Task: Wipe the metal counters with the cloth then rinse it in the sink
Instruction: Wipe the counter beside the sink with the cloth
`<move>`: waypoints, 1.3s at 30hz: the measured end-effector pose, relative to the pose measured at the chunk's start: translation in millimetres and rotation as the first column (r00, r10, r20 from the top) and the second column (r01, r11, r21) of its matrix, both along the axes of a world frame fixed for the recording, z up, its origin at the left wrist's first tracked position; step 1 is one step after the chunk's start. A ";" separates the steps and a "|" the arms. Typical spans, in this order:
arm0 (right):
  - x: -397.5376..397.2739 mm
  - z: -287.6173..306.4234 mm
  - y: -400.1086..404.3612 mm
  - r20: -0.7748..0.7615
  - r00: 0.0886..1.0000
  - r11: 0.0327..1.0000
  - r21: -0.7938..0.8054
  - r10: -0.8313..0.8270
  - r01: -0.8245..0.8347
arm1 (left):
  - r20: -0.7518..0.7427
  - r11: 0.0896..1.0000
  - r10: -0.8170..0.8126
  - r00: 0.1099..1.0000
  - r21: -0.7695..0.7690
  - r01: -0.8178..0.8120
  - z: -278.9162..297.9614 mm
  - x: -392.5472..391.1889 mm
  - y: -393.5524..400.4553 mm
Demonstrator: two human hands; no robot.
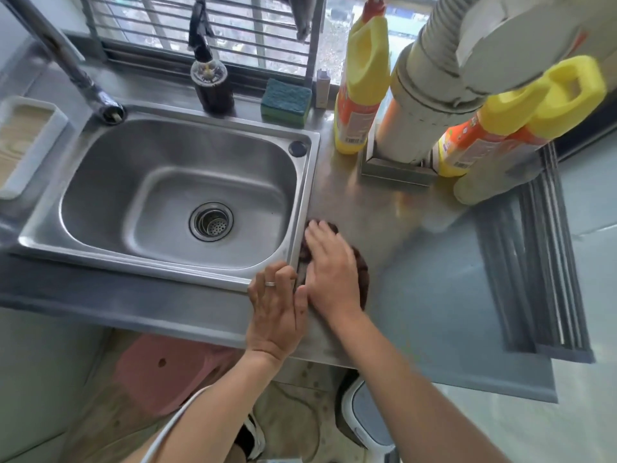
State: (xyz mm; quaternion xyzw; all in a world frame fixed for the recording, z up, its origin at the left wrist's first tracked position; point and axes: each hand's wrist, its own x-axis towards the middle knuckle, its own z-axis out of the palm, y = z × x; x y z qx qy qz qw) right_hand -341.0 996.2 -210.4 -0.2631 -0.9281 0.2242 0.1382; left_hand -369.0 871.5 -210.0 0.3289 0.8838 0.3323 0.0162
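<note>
A dark brown cloth (363, 275) lies on the metal counter (410, 262), just right of the steel sink (100, 182). My right hand (329, 267) presses flat on the cloth, fingers together and pointing away from me, hiding most of it. My left hand (275, 304), with a ring on one finger, rests at the sink's front right corner, fingertips curled near the cloth's left edge. Whether it touches the cloth I cannot tell. The sink basin is bare, with a strainer drain (211, 221) in the middle. A tap (83, 78) stands at the back left.
Yellow detergent bottles (362, 81) (494, 128) and a grey pipe (424, 105) stand at the counter's back right. A soap dispenser (212, 78) and a green sponge (286, 101) sit behind the sink. A white tray (26, 142) is at the left, a rolled drying rack (531, 262) at the right.
</note>
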 end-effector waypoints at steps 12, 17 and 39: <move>111.9 4.3 15.7 0.023 0.901 0.897 0.115 -0.433 0.427 | -0.030 1.000 -0.002 1.000 -0.005 0.002 -1.2 1.9 -0.4; 57.1 -6.4 41.1 0.170 0.958 0.960 0.196 -0.233 0.199 | -0.017 0.999 -0.015 1.000 -0.041 0.014 -5.3 1.1 -1.9; 106.1 -2.3 104.1 0.097 0.995 0.989 0.147 -0.026 0.012 | -0.098 1.000 0.004 0.995 -0.017 -0.006 1.0 1.1 2.0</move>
